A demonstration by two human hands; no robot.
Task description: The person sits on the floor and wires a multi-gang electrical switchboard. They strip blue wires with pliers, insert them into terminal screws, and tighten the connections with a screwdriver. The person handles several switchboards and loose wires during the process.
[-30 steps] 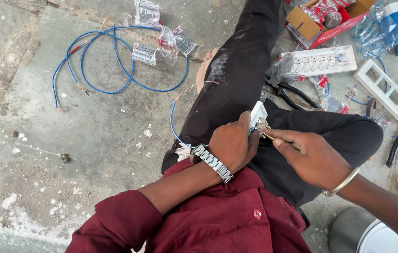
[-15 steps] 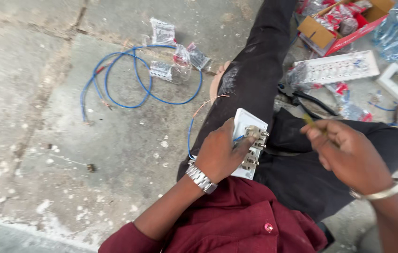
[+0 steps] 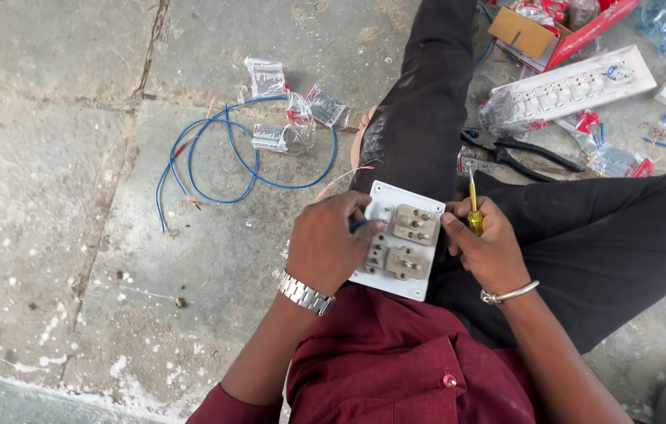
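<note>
Left hand point(image 3: 325, 247): closed around the left edge of the white switch plate point(image 3: 399, 239), with a short blue wire end point(image 3: 358, 224) pinched under the fingers. Right hand point(image 3: 486, 247): closed on the plate's right edge, a yellow-handled screwdriver point(image 3: 473, 206) kept in the same grip, its shaft pointing up and away.

Change noted: half a second ago the plate was held by the left hand alone, the right hand lifted clear with the screwdriver. The plate is now steadied from both sides over the lap, back face up, and the tool is off the terminals, so no screw is judged to be under work at present.

Surroundings: blue wire coil point(image 3: 223, 157) and small clear packets point(image 3: 270, 137) on the stone floor; black pliers point(image 3: 521, 149), long white switch strip point(image 3: 576, 82), red box point(image 3: 552, 23).

Hidden or unclear: screwdriver tip not made out; wire's seating in a terminal not discernible; plate's left edge covered by the fingers; box cut off at the top.
</note>
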